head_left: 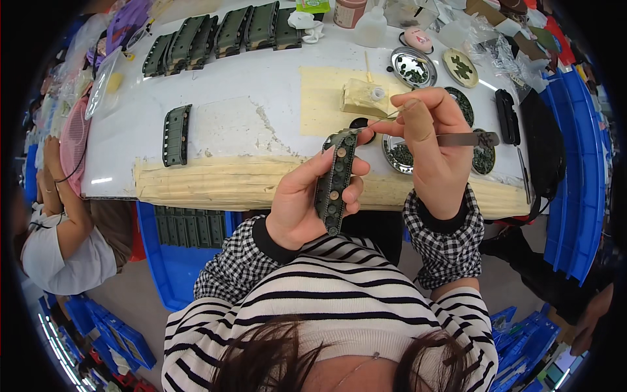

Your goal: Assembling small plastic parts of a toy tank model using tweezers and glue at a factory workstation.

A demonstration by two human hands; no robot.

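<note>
My left hand (304, 196) grips a dark green model tank hull side (335, 189), tilted upright, with a row of round wheels facing me. My right hand (434, 137) pinches a thin pale stick-like tool (386, 118) between thumb and finger, its point at the top end of the hull. A pair of metal tweezers (467, 139) also sits in the right hand, its rear end jutting out to the right. Beyond the hands, a small bottle is set in a yellow-wrapped block (362, 97). A similar green hull (175, 136) lies alone to the left.
Several green hulls (232, 31) stand in a row at the far left. Round metal dishes (413, 65) with small green parts lie at the right. Yellow tape covers the table's front edge (209, 181). Below it, a blue bin (179, 261) holds more green parts. Another person sits left.
</note>
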